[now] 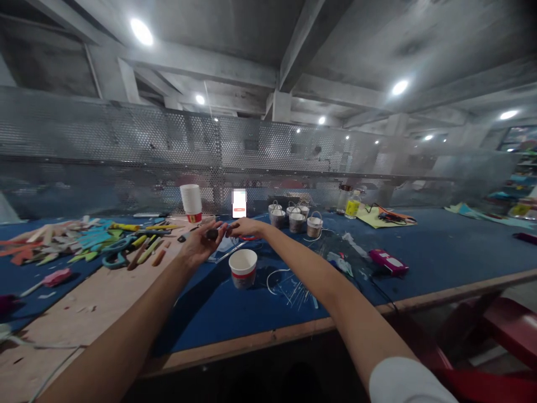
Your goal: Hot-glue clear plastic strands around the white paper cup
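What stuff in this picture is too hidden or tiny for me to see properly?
All in the head view:
- Dark thing at the left hand: too small and blurred to name.
- Right hand: its fingertips are too small to tell if they pinch anything.
- Screen: words too small and washed out by its glow.
- Rear buckets: partly hidden by front buckets.
- Red seat: cut off by the right edge.

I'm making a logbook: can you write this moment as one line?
left hand: holds dark item; right hand: beside left hand, grip unclear; white cup: upright, red-banded; lit screen: beyond hands
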{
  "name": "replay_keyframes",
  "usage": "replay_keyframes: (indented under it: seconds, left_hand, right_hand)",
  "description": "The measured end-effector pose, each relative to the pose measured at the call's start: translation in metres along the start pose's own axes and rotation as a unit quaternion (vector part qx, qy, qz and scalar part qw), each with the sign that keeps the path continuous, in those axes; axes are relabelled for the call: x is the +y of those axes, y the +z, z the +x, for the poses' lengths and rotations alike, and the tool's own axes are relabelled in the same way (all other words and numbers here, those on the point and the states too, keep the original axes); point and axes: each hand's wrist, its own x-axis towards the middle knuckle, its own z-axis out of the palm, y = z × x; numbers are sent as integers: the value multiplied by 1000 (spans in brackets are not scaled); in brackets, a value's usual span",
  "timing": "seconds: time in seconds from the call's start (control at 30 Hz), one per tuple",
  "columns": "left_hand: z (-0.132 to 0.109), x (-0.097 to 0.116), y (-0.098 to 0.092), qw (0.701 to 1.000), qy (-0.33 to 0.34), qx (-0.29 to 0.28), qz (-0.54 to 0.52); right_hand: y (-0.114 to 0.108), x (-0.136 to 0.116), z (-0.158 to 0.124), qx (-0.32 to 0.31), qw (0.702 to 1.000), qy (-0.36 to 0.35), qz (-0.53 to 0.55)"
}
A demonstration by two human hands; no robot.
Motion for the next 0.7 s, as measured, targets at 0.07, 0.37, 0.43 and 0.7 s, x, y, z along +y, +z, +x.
replay_keyframes:
  seconds: [0.07, 0.37, 0.43, 0.7]
  left_hand:
    - [1, 1, -1, 1000, -6, 11, -3]
    - [9, 14, -13, 1000, 8, 25, -13]
    - [12, 16, -16, 1000, 14, 21, -17]
    - [31, 26, -33, 1000, 15, 19, -20]
  right_hand:
    - [-5, 1, -1, 42, 999, -1, 30]
    - [-74, -4, -23, 243, 951, -30, 191]
    - [-90, -7, -32, 279, 932, -47, 225]
    - [-156, -16, -60, 421, 842, -103, 322]
